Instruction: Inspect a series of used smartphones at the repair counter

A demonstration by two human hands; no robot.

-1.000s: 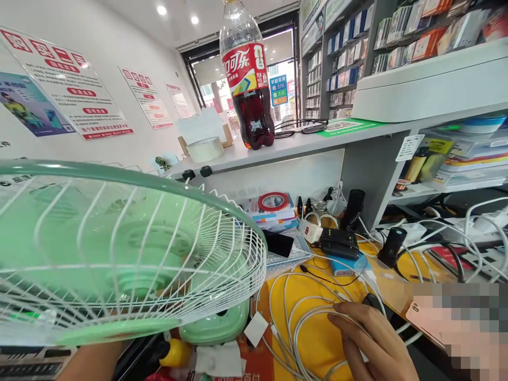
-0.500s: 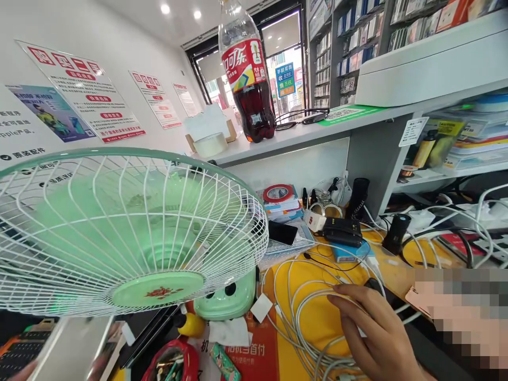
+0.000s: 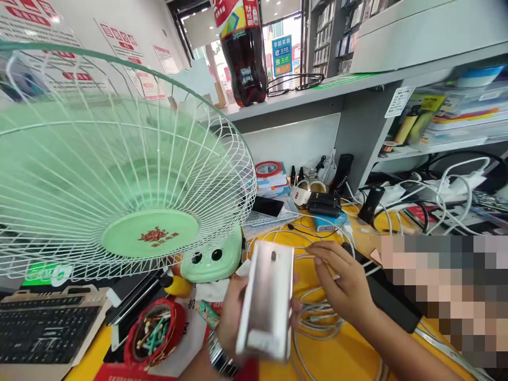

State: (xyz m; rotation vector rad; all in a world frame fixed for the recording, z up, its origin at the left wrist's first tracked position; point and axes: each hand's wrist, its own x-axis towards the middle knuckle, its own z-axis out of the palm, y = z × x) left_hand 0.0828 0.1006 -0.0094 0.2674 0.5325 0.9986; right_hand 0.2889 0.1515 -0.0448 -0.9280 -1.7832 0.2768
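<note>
A silver smartphone (image 3: 268,296), its back with a small dark camera facing me, is gripped in my left hand (image 3: 231,312), which wears a metal watch. The phone is slightly blurred by motion. Just to its right, my right hand (image 3: 343,280) is held with fingers stretched out toward the phone, apparently apart from it. Coiled white cables (image 3: 319,317) lie on the yellow tabletop (image 3: 337,360) below my right hand. Whether its fingertips touch a cable I cannot tell.
A green desk fan (image 3: 151,233) fills the left side. Below it are a keyboard (image 3: 47,323) and a red bowl (image 3: 174,338) of small items. A cola bottle (image 3: 248,69) stands on the grey shelf (image 3: 301,100). A dark phone (image 3: 268,206) lies behind the cables.
My left hand has brought the smartphone from behind the fan at lower left to the middle. My right hand has shifted slightly up and left in view. The view has tilted down.
</note>
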